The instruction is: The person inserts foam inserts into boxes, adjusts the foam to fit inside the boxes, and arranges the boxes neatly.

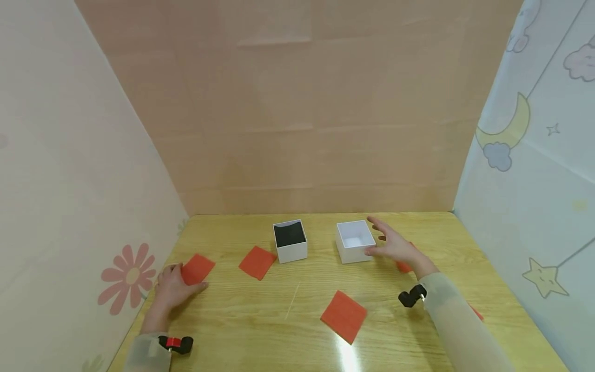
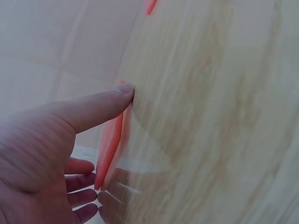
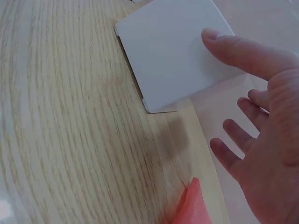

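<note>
My left hand lies at the left of the table beside a red square sheet, thumb stretched along its near side and fingertips at its left edge. In the left wrist view that sheet lies partly behind the thumb, its far edge close to the fingers. At the back right, my right hand is spread at the right side of an empty white box. The right wrist view has the thumb over the box's side wall, with the other fingers apart from it; whether the thumb touches cannot be told.
Left of that box stands another white box with a dark interior. More red squares lie at centre left and front centre; two others are partly hidden by the right arm. Walls border the wooden table.
</note>
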{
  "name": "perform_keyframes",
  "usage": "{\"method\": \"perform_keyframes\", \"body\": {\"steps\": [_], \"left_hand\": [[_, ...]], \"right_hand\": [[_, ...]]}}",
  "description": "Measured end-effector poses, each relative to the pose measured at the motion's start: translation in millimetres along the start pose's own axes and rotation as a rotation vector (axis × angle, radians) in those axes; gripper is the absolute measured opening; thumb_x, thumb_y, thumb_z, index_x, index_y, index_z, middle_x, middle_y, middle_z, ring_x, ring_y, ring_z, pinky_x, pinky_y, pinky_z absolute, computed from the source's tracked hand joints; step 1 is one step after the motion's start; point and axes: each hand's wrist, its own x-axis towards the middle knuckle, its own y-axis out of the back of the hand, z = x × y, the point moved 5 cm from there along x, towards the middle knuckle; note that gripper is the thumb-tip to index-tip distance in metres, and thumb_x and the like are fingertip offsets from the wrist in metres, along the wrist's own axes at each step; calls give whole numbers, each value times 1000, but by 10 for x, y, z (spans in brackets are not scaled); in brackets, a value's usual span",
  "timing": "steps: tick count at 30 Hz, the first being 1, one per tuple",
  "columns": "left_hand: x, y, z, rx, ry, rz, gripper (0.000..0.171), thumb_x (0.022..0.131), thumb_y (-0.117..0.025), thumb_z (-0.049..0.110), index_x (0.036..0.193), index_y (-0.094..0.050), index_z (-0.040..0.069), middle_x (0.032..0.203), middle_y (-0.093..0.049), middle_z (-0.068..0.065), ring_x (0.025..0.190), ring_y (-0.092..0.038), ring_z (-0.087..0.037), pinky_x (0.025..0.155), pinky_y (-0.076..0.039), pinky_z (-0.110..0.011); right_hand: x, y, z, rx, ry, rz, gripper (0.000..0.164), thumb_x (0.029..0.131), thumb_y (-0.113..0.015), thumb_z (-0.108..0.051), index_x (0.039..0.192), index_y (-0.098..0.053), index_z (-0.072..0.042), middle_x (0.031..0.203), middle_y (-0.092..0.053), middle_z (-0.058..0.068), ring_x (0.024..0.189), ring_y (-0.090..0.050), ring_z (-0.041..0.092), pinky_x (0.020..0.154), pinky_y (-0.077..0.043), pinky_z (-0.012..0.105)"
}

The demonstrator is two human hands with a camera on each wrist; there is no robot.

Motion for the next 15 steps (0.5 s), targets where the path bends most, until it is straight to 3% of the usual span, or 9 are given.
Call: {"method": "perform_keyframes", "body": {"steps": [7, 15], "left_hand": [[38, 13, -30, 5, 5, 3, 117, 83, -87, 56, 152, -33, -21, 149, -28, -44, 132, -28, -62, 103, -27, -77], [56, 64, -37, -3, 0, -5, 110, 85, -86, 54, 150, -37, -21, 148, -29, -43, 132, -27, -62, 102, -26, -77]], "right_hand": [[60, -6, -30, 98, 59, -40, 107, 92, -87, -16, 173, -17, -12, 176, -19, 20, 154, -27, 53, 118, -31, 72], [132, -59, -81, 138, 61, -70, 106, 93, -85, -11, 173, -16, -14, 176, -19, 18, 154, -28, 52, 117, -34, 70]]}}
